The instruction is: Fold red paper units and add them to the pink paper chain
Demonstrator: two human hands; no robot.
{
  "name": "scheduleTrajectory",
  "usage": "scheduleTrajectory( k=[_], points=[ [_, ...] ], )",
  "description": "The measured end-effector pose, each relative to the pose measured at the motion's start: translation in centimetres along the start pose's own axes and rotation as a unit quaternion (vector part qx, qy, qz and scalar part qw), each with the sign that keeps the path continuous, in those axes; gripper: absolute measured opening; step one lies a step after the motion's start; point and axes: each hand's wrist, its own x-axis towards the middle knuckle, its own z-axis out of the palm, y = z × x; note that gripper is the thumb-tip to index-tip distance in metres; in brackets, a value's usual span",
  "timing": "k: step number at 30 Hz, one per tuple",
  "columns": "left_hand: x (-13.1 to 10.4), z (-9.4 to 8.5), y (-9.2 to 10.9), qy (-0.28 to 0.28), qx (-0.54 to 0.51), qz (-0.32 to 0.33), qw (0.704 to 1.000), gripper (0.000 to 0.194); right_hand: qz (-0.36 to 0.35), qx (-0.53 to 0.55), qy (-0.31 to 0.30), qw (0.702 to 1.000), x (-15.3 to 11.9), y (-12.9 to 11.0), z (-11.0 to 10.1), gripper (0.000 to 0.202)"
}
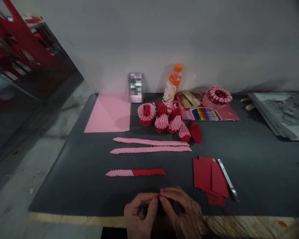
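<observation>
At the table's front edge, my left hand (142, 210) and my right hand (180, 207) meet, thumbs and fingertips pinched on a small piece of red paper (158, 196), mostly hidden by the fingers. Just beyond them lies a strip of interlocked folded paper (137, 172), pink at its left end and red at its right. To the right of my hands are several red paper rectangles (201, 174), overlapping, with a slim metal utility knife (228, 179) along their right side. Farther back, two long pink folded-paper strips (149, 149) lie side by side.
Pink paper sheets (107, 113) lie at the back left beside a phone (136, 88) leaning on the wall. Several pink-and-red folded-paper pieces (161, 118) stand before an orange drink bottle (173, 83). A round folded-paper piece (218, 98) rests on a colour-paper pack (226, 113); grey sheets (279, 116) lie right.
</observation>
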Motion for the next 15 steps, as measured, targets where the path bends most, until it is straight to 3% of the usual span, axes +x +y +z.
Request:
scheduleTrajectory(
  k=[5, 9, 11, 15],
  points=[
    [0.1, -0.1, 0.1, 0.004, -0.030, -0.036, 0.999, 0.056, -0.030, 0.023, 0.020, 0.999, 0.0, -0.2, 0.4, 0.014],
    [0.0, 0.0, 0.2, 0.013, -0.056, -0.051, 0.997, 0.056, -0.054, 0.055, 0.039, 0.996, 0.0, 0.0, 0.7, 0.036],
    [-0.1, -0.1, 0.1, 0.016, -0.072, -0.064, 0.995, 0.056, -0.066, 0.034, 0.028, 0.997, -0.5, 0.6, 0.4, 0.043],
    [-0.3, -0.7, -0.4, -0.005, -0.084, -0.082, 0.993, 0.048, -0.142, -0.055, -0.021, 0.988, -2.7, 2.6, -0.7, 0.038]
  ],
)
